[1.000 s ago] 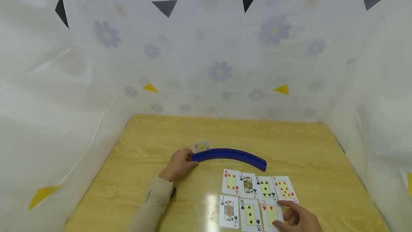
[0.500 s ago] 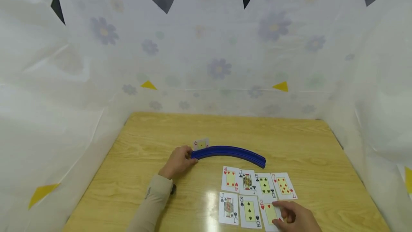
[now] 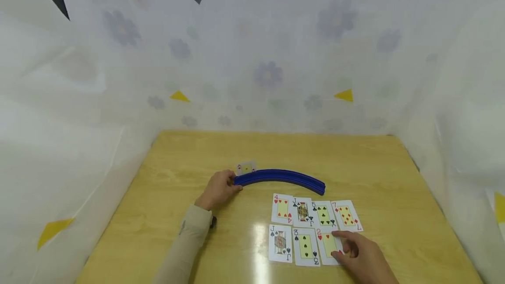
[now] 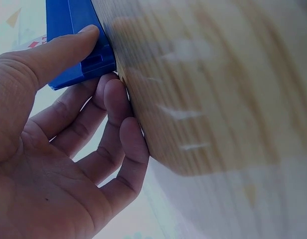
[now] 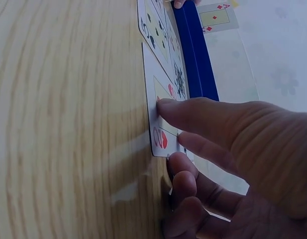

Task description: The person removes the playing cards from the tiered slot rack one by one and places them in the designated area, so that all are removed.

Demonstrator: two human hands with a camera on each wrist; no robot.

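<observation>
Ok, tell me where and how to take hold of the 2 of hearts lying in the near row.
Probably best by its free right edge. The 2 of hearts lies flat and face up on the table, with the 3 of spades close against its left side. The right hand already rests on that right side, so press down, slide it clear or lift the corner, then pinch it from the right.

Two of hearts card (image 3: pixel 329 245) face up, curved blue card holder (image 3: pixel 281 178) upright on table
</observation>
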